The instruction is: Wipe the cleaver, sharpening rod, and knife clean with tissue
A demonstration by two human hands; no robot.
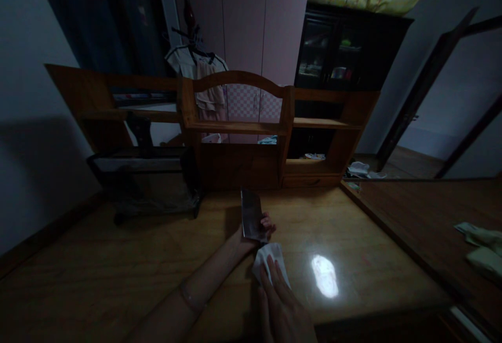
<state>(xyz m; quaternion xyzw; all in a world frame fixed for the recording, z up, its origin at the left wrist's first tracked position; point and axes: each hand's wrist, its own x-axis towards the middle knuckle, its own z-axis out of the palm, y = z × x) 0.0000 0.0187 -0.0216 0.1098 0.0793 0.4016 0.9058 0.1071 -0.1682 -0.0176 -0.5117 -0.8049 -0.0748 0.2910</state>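
My left hand (251, 238) reaches in from the lower left and is closed around a cleaver (251, 215), its fingers curling past the right edge of the blade. The broad, dark, rectangular blade points up and away from me over the desk. My right hand (280, 298) presses a white cloth or tissue (270, 259) at the handle end, just below the blade. Most of the handle is hidden by the cloth and fingers.
Beneath is a wooden desk (188, 243) with a bright reflection on the right. A wooden shelf unit (235, 127) lines its back. A black-framed rack (149, 186) stands at left. Right of the desk, a lower wooden surface (423, 217) bears crumpled cloth (484, 249).
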